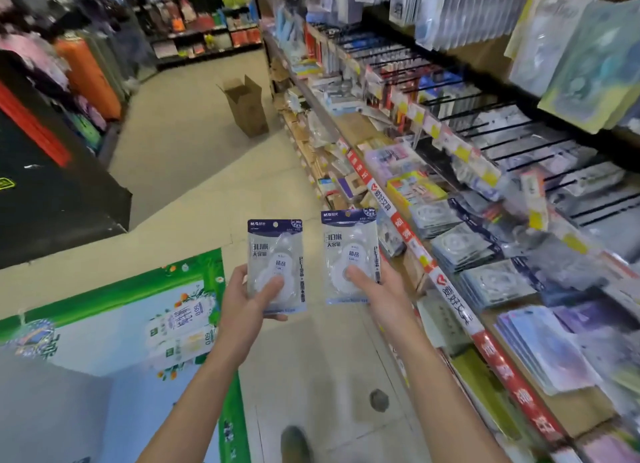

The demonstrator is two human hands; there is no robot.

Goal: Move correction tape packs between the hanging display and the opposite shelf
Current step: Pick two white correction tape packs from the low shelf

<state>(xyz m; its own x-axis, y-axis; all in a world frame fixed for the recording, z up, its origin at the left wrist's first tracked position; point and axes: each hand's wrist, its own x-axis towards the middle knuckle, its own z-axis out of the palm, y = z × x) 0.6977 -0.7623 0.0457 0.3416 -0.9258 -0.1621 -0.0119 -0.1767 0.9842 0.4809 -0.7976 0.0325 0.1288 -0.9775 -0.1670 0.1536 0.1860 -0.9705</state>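
Beside the long stationery shelf [450, 279], over the pale aisle floor [207, 171], two correction tape packs are held upright and side by side, apart from each other. One pack [275, 254] is gripped by the left hand [247, 298], thumb pressed on its clear front and fingers curled behind it. A second pack [349, 251], nearer the shelf, is pinched by the right hand [379, 298], thumb laid on the white dispenser. More such packs [464, 244] are seen stacked flat on the shelf, just right of the held pair. Farther along the shelf, an open cardboard box [246, 107] stands on the floor beside it. A green and white display [114, 327] lies on the side away from the shelf.
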